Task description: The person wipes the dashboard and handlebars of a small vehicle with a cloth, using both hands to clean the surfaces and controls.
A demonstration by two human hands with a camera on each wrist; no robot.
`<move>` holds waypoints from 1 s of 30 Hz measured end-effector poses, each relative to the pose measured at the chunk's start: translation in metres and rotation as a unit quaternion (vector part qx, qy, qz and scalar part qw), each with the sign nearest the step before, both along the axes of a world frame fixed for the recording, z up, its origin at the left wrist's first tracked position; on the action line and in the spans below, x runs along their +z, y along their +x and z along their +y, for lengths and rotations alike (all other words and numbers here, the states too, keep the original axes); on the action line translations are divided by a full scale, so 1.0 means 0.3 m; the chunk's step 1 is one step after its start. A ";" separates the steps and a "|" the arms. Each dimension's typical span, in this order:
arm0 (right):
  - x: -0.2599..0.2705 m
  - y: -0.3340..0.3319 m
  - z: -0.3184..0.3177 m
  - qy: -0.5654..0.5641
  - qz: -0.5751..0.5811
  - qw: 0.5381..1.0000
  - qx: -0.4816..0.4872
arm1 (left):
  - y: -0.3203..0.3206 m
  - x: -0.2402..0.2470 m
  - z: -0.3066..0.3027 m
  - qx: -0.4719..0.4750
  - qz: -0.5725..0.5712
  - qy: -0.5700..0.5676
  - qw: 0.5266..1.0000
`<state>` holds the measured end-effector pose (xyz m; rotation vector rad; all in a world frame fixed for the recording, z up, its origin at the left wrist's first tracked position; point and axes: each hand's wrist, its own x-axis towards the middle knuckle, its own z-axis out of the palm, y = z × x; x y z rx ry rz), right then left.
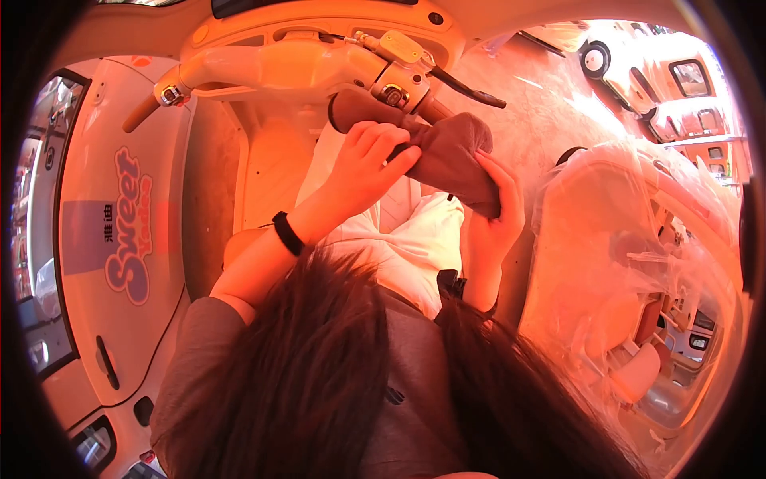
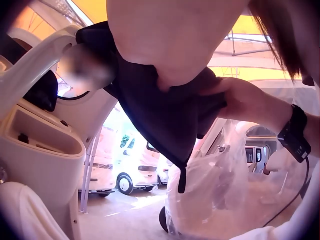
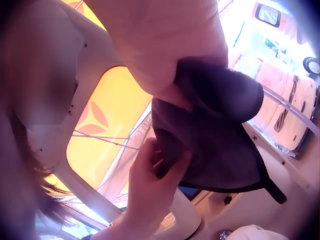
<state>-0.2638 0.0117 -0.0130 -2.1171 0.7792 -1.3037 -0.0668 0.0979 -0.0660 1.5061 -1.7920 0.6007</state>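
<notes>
Both hands hold a dark, soft piece of cloth (image 1: 455, 156) with a bound edge, in front of the lap. My left hand (image 1: 363, 164) pinches it from the left, fingers bent over its middle. At its right end my right hand (image 1: 499, 211) grips the cloth, thumb lying along its side. In the left wrist view the cloth (image 2: 155, 110) hangs down to a point with a short strap. The right wrist view shows the cloth (image 3: 215, 145) spread between the hands, the left hand (image 3: 152, 175) at its lower left edge. A rounded flap (image 3: 240, 95) sticks out on top.
Just beyond the cloth is a handlebar (image 1: 263, 68) with a brake lever (image 1: 471, 89). A lettered door (image 1: 116, 223) stands on the left. Plastic film covers a pale vehicle part (image 1: 598, 215) on the right. Other small vehicles (image 1: 678, 80) are parked outside.
</notes>
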 end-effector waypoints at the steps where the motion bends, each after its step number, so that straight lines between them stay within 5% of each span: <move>1: 0.025 0.019 0.000 0.001 0.000 1.000 0.001 | 0.019 0.005 0.034 0.057 0.008 -0.001 0.998; 5: 0.117 0.124 -0.018 -0.105 0.041 0.993 0.049 | 0.089 0.097 0.097 0.156 0.066 -0.018 0.985; 7: 0.134 0.209 -0.026 -0.181 0.040 0.981 0.056 | 0.095 0.150 0.086 0.161 0.448 0.009 0.880; 12: 0.005 0.428 -0.058 -0.177 0.099 0.977 0.071 | 0.159 0.118 0.037 0.174 0.558 0.125 0.801; 14: 0.001 0.422 -0.048 -0.178 0.116 0.975 0.065 | 0.147 0.060 0.010 -0.009 0.782 0.014 0.623; 18: 0.008 0.378 -0.037 -0.134 0.121 0.980 0.089 | 0.159 -0.076 -0.064 -0.189 0.821 0.008 0.539; 20: 0.010 0.371 -0.044 -0.132 0.118 0.980 0.090 | 0.170 -0.157 -0.150 -0.352 0.872 -0.046 0.337; 30: -0.005 0.352 -0.017 -0.135 0.130 0.979 0.081 | 0.179 -0.201 -0.156 -0.295 0.895 -0.046 0.331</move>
